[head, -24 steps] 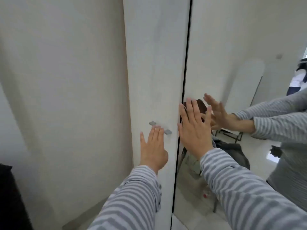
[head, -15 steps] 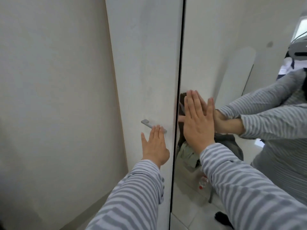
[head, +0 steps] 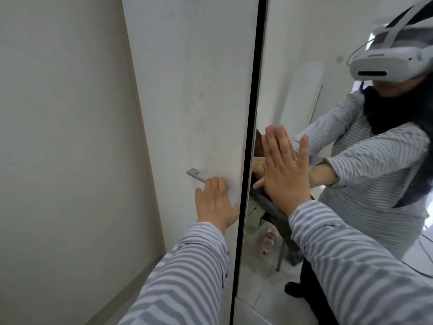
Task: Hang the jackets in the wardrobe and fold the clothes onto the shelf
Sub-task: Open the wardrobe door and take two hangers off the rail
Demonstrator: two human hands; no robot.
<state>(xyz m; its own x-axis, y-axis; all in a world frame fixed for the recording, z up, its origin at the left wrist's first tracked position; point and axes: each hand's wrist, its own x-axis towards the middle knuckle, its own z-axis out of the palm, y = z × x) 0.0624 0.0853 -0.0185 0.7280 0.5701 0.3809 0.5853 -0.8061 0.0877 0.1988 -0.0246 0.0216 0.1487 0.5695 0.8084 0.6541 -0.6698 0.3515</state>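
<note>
Two closed wardrobe doors fill the view. The left door (head: 192, 90) is plain white with a small grey handle (head: 196, 175). The right door (head: 304, 43) is a mirror. My left hand (head: 215, 205) presses flat on the white door just below the handle, its fingertips over the handle's right end. My right hand (head: 284, 170) lies flat on the mirror, fingers straight and pointing up. No jackets or clothes show directly; the mirror reflects a chair with clothing (head: 257, 212) behind me.
A beige wall (head: 65, 137) runs along the left of the wardrobe. The mirror reflects a person in a striped top with a white headset (head: 386, 59), a plastic bottle (head: 268, 240) on the tiled floor, and chair legs.
My right hand has gone from near the mirror to flat against it. My left hand has slid up to the handle. The view has shifted, bringing the reflected headset into sight.
</note>
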